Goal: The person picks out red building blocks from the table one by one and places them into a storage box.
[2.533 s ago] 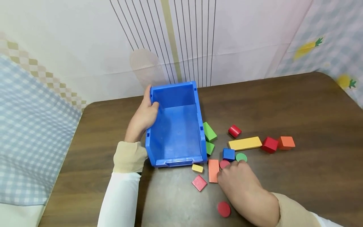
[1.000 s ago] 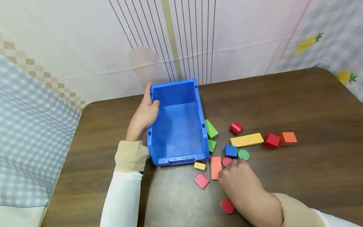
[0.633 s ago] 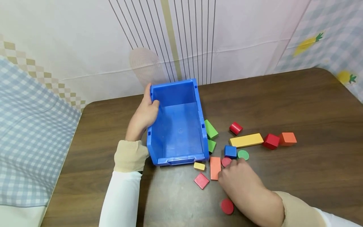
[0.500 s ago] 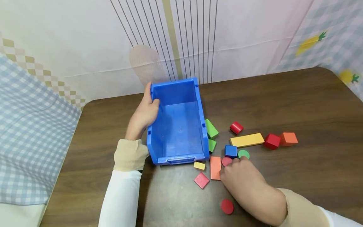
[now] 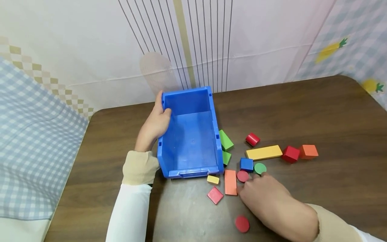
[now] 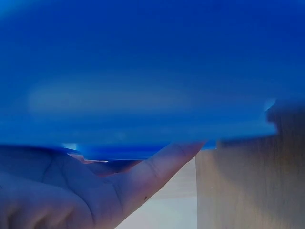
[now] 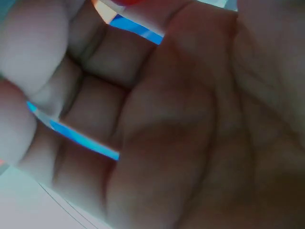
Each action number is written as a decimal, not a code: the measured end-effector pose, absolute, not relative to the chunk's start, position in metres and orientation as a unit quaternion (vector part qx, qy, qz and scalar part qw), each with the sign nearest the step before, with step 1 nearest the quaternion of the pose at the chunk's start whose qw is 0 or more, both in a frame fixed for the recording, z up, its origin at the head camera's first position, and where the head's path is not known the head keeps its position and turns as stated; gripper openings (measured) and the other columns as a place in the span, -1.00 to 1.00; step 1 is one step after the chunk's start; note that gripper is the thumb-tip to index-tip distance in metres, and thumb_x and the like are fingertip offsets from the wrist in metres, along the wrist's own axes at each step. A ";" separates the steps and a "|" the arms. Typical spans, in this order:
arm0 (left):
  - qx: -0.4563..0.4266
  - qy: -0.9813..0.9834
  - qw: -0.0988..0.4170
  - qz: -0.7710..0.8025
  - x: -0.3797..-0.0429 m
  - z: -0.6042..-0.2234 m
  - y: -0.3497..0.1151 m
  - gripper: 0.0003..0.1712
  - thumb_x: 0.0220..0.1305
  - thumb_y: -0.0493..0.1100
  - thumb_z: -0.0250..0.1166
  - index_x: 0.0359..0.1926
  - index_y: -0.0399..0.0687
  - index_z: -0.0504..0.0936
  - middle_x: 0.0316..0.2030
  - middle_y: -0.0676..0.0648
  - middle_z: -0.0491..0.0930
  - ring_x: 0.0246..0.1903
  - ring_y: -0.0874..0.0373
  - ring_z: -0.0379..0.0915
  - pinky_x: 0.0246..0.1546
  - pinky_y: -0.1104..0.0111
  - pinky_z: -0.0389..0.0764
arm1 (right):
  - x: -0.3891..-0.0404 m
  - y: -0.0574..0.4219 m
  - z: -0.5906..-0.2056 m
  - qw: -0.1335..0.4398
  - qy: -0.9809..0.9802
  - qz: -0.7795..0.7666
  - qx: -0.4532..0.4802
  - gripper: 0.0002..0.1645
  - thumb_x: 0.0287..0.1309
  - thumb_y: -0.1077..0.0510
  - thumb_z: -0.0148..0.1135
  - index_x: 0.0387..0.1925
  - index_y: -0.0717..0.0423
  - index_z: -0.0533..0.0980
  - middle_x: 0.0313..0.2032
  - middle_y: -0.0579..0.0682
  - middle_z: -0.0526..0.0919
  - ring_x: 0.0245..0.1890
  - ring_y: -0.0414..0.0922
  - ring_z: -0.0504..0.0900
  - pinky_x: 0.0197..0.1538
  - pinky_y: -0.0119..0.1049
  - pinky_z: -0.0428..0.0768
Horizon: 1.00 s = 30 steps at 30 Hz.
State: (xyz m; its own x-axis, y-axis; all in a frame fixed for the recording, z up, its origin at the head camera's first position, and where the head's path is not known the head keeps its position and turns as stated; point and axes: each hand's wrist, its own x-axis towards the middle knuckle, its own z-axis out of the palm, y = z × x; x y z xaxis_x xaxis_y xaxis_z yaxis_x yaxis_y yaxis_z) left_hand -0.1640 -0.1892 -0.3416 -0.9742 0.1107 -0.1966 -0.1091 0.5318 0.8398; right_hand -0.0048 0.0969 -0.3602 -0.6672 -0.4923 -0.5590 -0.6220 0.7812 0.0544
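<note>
My left hand (image 5: 153, 126) grips the left wall of a blue plastic bin (image 5: 193, 141), thumb over the rim. In the left wrist view the hand (image 6: 119, 191) lies along the bin's blurred blue side (image 6: 143, 71). My right hand (image 5: 272, 201) rests low over the table with curled fingers, right behind a pinkish-red disc (image 5: 243, 176) and a green disc (image 5: 260, 168). In the right wrist view the palm (image 7: 167, 109) and bent fingers fill the picture, with a sliver of something red (image 7: 127, 2) at the top edge; I cannot tell whether the fingertips hold it.
Beside the bin lie two green blocks (image 5: 225, 140), a red cylinder (image 5: 252, 139), a long yellow block (image 5: 264, 153), a blue cube (image 5: 246, 164) and an orange block (image 5: 230, 182). Red (image 5: 291, 154) and orange (image 5: 308, 152) blocks sit right. Nearer are small yellow (image 5: 213, 179) and red (image 5: 215, 195) pieces and a red disc (image 5: 242, 224).
My right hand has slid a little to the right, showing more of the pinkish-red disc. The left hand keeps its hold on the bin; the blocks stay put.
</note>
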 end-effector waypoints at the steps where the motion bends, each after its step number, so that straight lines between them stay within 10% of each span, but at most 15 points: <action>1: 0.001 0.868 0.113 0.484 -0.164 -0.341 -0.189 -0.17 0.66 -0.17 -0.20 0.70 0.08 -0.46 0.70 -0.13 -0.22 0.66 -0.14 -0.30 0.59 -0.18 -0.11 | -0.006 0.098 -0.359 0.271 0.905 0.114 -0.309 -0.61 0.03 0.08 0.65 -0.10 0.01 0.69 -0.42 0.01 0.62 -0.36 -0.01 0.58 -0.13 -0.01 0.64; 11: 0.004 0.862 0.117 0.492 -0.166 -0.341 -0.179 -0.16 0.65 -0.17 -0.20 0.70 0.06 -0.46 0.70 -0.17 -0.24 0.66 -0.14 -0.30 0.59 -0.16 -0.10 | -0.015 0.106 -0.347 0.261 0.901 0.087 -0.335 -0.40 0.07 0.12 0.63 0.16 -0.04 0.60 0.05 0.09 0.67 0.12 0.13 0.63 0.09 0.14 0.65; 22: -0.009 0.868 0.111 0.484 -0.165 -0.339 -0.184 -0.16 0.65 -0.18 -0.18 0.71 0.08 -0.42 0.70 -0.17 -0.19 0.66 -0.12 -0.27 0.59 -0.15 -0.09 | -0.023 0.117 -0.328 0.122 0.917 0.024 -0.379 -0.53 0.04 0.04 0.64 -0.06 -0.07 0.56 -0.31 -0.06 0.60 -0.29 -0.02 0.63 -0.30 -0.09 0.63; 30: -0.012 0.868 0.109 0.485 -0.163 -0.340 -0.187 -0.16 0.64 -0.18 -0.18 0.71 0.08 -0.42 0.70 -0.17 -0.20 0.66 -0.14 -0.28 0.59 -0.17 -0.11 | -0.028 0.104 -0.319 0.156 0.904 0.023 -0.396 -0.53 0.03 0.14 0.62 -0.08 -0.06 0.54 -0.37 -0.08 0.56 -0.30 -0.03 0.59 -0.29 -0.11 0.59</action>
